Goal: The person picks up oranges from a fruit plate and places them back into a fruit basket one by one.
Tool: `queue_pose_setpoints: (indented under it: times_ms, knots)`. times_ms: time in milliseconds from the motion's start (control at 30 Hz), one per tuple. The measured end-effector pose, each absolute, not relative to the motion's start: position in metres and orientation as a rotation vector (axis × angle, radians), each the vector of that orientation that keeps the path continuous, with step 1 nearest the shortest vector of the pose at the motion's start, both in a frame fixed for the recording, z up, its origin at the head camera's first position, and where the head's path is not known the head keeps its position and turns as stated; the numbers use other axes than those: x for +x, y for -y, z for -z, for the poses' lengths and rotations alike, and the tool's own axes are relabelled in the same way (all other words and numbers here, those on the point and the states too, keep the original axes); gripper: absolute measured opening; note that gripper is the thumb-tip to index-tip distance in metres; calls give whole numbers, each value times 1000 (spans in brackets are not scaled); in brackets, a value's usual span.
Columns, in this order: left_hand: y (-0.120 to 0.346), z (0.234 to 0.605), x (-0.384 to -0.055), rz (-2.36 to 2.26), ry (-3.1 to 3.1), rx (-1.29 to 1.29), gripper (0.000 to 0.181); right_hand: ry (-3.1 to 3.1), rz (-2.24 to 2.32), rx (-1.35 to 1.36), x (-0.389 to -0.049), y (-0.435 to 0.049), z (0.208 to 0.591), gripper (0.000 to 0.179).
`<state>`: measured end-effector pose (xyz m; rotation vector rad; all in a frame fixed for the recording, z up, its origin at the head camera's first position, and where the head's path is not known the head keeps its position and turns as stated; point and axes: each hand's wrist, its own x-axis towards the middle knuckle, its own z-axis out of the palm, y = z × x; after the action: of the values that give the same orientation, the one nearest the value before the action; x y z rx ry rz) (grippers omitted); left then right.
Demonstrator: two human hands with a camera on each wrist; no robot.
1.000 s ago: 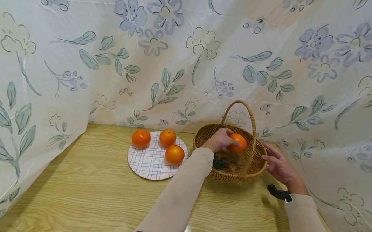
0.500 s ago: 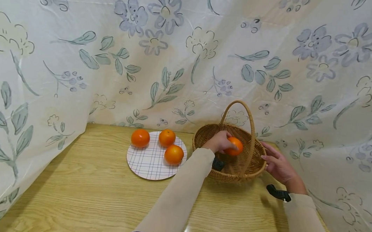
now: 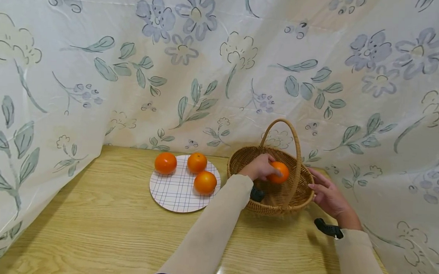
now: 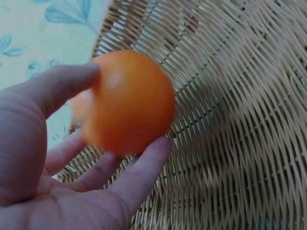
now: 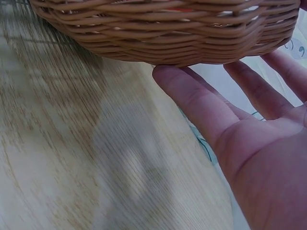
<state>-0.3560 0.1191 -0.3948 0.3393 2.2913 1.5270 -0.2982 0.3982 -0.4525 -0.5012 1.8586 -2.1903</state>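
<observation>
Inside a wicker basket (image 3: pixel 271 210) at the right, my left hand (image 3: pixel 258 167) holds a bright orange (image 3: pixel 278 173) between thumb and fingers. Seen from the left wrist, the thumb (image 4: pixel 67 86) lies on one side of the orange and the fingertips support it from below, close to the woven wall. My right hand (image 3: pixel 329 196) is at the basket's right end. Its fairly straight fingers and thumb (image 5: pixel 187 93) touch the outer wicker wall, with some tips hidden behind it.
Left of the basket lies a round white plate (image 3: pixel 168 198) with a grid pattern. It carries three oranges (image 3: pixel 205 183). The basket has a tall arched handle (image 3: pixel 297 145). Wood-grain table (image 3: pixel 117 231) spreads in front; floral cloth (image 3: pixel 191 102) hangs behind and at both sides.
The orange in my left hand has shifted slightly left and down inside the basket over the last second. My right hand stays at the basket's right end, and the plate is unchanged.
</observation>
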Motion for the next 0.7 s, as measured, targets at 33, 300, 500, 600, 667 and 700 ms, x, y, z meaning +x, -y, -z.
queue_pose_setpoints:
  times_ms: [33, 300, 500, 600, 667, 700]
  knots:
    - [-119, 394, -356, -1534, -2285, 337, 56, -1864, 2186, -495, -299, -398, 452, 62]
    - [-109, 385, -356, -1566, -2236, 379, 58, -1880, 2169, -481, -306, -398, 453, 62]
    - [-91, 371, -356, -1628, -2141, 488, 58, -1880, 2170, -503, -312, -403, 453, 61]
    - [-79, 365, -354, -1639, -2147, 536, 53, -1877, 2169, -521, -314, -403, 452, 61]
    - [-70, 361, -351, -1646, -2175, 572, 50, -1876, 2166, -527, -315, -403, 452, 62]
    - [-65, 360, -350, -1648, -2200, 584, 48, -1872, 2165, -529, -316, -403, 452, 62]
